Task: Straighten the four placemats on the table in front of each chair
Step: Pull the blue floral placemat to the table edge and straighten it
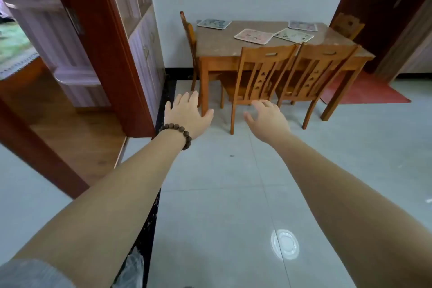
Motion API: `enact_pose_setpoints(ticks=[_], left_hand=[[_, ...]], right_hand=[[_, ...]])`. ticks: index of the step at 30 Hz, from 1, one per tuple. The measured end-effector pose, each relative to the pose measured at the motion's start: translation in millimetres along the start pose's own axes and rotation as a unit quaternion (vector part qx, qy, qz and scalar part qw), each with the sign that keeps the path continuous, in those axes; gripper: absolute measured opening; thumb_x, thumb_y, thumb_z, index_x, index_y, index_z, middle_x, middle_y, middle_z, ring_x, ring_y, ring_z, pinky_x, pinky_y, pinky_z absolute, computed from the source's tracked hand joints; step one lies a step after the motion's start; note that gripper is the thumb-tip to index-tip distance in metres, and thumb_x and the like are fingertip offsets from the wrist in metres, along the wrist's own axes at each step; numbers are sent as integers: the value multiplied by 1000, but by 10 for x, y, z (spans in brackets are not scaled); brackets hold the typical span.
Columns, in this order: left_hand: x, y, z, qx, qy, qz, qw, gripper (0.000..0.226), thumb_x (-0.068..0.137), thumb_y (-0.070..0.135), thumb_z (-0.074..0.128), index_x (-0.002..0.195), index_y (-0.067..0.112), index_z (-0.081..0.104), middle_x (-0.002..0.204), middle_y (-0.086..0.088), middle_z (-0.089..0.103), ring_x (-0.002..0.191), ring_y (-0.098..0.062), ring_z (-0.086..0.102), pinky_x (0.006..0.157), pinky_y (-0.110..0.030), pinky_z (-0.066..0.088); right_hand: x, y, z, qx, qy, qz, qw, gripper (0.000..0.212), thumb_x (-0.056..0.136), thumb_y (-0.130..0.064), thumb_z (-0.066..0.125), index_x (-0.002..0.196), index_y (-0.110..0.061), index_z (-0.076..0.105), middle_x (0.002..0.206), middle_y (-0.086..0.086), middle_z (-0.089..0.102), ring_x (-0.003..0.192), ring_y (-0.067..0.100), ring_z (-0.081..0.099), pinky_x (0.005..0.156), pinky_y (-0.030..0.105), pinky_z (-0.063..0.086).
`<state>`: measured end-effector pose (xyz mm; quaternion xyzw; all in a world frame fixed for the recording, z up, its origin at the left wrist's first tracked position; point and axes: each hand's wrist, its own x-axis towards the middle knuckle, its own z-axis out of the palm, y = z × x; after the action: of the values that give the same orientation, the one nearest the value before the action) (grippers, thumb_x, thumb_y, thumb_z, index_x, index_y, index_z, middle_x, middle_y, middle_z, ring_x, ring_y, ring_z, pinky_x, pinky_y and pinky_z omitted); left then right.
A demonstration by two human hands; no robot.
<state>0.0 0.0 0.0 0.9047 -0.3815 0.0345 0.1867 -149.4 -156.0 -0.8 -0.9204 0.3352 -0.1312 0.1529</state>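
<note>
Left hand (187, 114), centre-left of the frame, beaded bracelet (178, 134) at the wrist: fingers spread wide, palm down, holding nothing, raised over the tiled floor well short of the table (217, 47). Right hand (268, 119), centre: also wide open and empty, fingers loosely curled. Placemats, four, all on the tabletop in the upper middle of the frame, none square to a chair. Far-left placemat (214, 23) — at the back left corner beside the side chair (188, 30), skewed. Centre placemat (254, 36) — mid-table, rotated, behind the back of the left front chair (261, 70). Green-patterned placemat (293, 35) just beside it, corners nearly meeting, tilted the other way. Rear-right placemat (302, 25) near the wall. Handling, judged: thin, flat, rounded-corner rectangles, probably light and semi-stiff, likely to slide easily on the smooth top — best moved by flat fingertips on two opposite edges or corners, pushed and turned rather than lifted.
</note>
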Motion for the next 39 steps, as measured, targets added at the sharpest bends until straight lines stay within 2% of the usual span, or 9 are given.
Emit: enact_pose_setpoints(ticks=[6,12,23,32,39], left_hand=[[211,-127,274,35,-25,-16,999,73,90,60,35,148,17,22,155,-7,26,143,-26,17,115,-51,13],[899,-477,594,38,-32,-39,998,73,89,59,35,148,18,21,155,-6,25,144,-25,16,115,-51,12],[3095,-1553,940,48,-67,-53,995,76,88,62,35,149,18,20,155,-7,26,144,-27,17,115,-52,14],[4560,-2011,901,25,-52,-41,997,75,90,60,36,149,18,20,155,-7,24,144,-25,14,116,-50,12],[5720,-2431,1170,27,-55,-42,997,75,90,59,36,150,18,18,156,-8,24,144,-27,14,116,-50,10]], right_hand=[[327,-16,334,-13,-47,-16,999,55,96,-45,38,142,-14,35,147,9,37,136,30,29,108,46,30],[1079,-140,776,-12,-53,-30,998,54,95,-45,39,140,-16,38,147,8,37,136,29,29,107,46,30],[3392,-809,1504,11,-74,-10,997,51,95,-45,41,138,-17,42,145,7,40,134,30,32,106,46,34],[4935,-1103,1692,23,-43,-3,999,50,95,-42,43,138,-15,43,146,9,40,137,28,30,107,44,32],[6140,-1173,2055,33,-31,-6,999,52,95,-44,42,139,-15,42,146,8,40,138,29,29,109,46,33]])
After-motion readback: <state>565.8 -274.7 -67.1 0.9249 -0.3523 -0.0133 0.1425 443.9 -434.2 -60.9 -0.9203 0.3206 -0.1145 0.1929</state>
